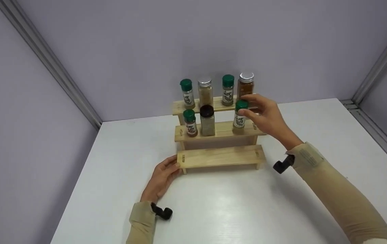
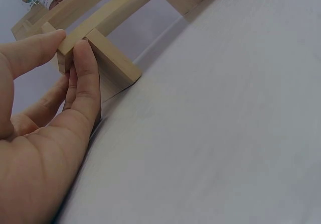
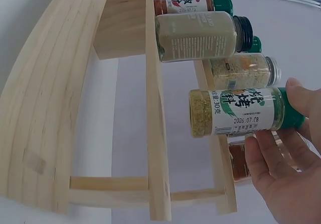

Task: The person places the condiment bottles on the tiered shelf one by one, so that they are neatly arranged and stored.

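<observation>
My right hand (image 1: 264, 115) holds a green-capped spice jar (image 3: 241, 112) by its cap, thumb and fingers around it. In the right wrist view a gap shows between the jar's base and the middle shelf (image 1: 225, 128) of a wooden tiered rack. My left hand (image 1: 162, 176) pinches the left end of the bottom shelf (image 1: 220, 156), with the thumb on top and a finger underneath in the left wrist view. To the left on the middle shelf stand a red-labelled jar (image 1: 190, 123) with a green cap and a black-capped jar (image 1: 208, 122).
On the top shelf (image 1: 177, 107) are a green-capped jar (image 1: 187, 93), a silver-capped jar (image 1: 205, 91), another green-capped jar (image 1: 227, 89) and a silver-capped jar of reddish-brown spice (image 1: 246, 84). The rack stands on a white table (image 1: 213, 206), near the back wall (image 1: 129, 51).
</observation>
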